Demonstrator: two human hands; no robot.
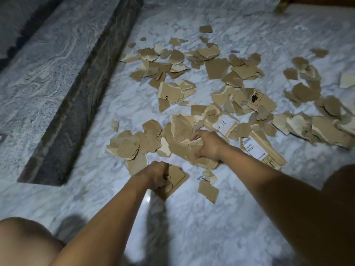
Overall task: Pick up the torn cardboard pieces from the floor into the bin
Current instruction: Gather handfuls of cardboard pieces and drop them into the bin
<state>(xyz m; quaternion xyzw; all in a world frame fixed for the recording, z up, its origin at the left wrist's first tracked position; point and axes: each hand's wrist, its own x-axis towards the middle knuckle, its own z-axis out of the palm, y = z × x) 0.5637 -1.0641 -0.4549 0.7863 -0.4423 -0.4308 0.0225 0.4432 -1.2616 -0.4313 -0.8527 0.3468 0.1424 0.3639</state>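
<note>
Several torn brown cardboard pieces (pixel 217 69) lie scattered over the white marble floor (pixel 211 217), from the middle to the right edge. My left hand (pixel 158 177) is closed on a few flat cardboard pieces (pixel 177 175) close to me, thumb pressed on top. A little farther off, my right hand (pixel 206 144) grips a large crumpled cardboard piece (pixel 182 139) resting on the pile. Some pieces carry white shipping labels (pixel 253 148). No bin is in view.
A dark stone step edge (pixel 80 104) runs diagonally along the left, with a grey raised marble slab (pixel 44 60) beyond it. My bare knees show at the bottom left (pixel 25 244) and right (pixel 340 185). A wooden furniture leg (pixel 281 4) stands at the top right.
</note>
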